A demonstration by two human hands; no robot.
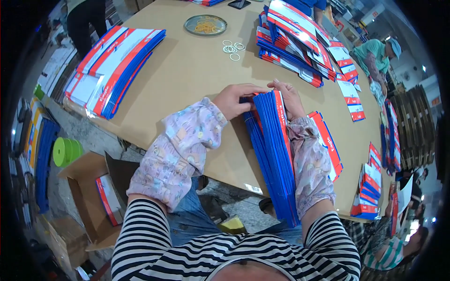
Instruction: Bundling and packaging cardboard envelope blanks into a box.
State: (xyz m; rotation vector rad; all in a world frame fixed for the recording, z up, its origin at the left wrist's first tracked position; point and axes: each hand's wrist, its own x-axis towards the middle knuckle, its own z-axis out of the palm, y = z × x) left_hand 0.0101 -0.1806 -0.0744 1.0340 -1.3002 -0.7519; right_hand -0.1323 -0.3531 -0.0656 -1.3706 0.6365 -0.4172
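Observation:
A thick stack of flat folded cartons [273, 145], blue at the edges with red and white faces, stands on edge before me, its near end past the table's front edge. My left hand [234, 99] closes on the far left corner of the stack, fingers curled over it. From the other side my right hand [290, 100] grips the far right corner, thumb and fingers bent at the top. Part of the fingers is hidden behind the stack. Beside my right forearm, more flat cartons [329, 149] lie on the table.
Carton piles stand at the left [115, 68] and far right [295, 40] of the brown table [187, 65]. Beyond my hands are a round tray of rubber bands [205, 25] and several pale rings [230, 48]. An open cardboard box [89, 187] sits at lower left. Other people work around the table.

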